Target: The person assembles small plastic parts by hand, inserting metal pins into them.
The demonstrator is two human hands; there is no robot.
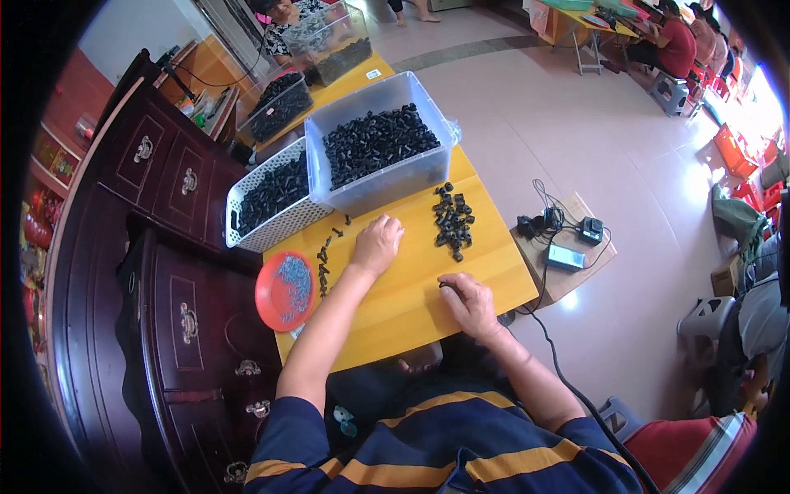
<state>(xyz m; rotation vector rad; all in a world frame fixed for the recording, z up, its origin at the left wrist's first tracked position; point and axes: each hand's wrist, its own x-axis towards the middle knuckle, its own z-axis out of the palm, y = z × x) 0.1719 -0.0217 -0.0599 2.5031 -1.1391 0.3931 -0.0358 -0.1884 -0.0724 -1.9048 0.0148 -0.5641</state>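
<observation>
My left hand (380, 244) rests low over the middle of the yellow table (395, 313). Its fingers are curled together, and whatever they hold, if anything, is hidden. Over the front part of the table, my right hand (471, 305) pinches a small black plastic part (445, 285) between thumb and fingers. Beyond it lies a loose cluster of black plastic parts (454, 221). A line of slimmer black pieces (322, 267) runs left of my left forearm. Beside them, a red plate (265, 298) holds many small bluish metal pins, perhaps screws.
A translucent tub (387, 177) and a white perforated basket (284, 235), both full of black parts, stand at the table's back. Dark wooden drawers (185, 321) crowd the left. At right, a cardboard piece (605, 267) carries cabled devices. Other people sit farther off.
</observation>
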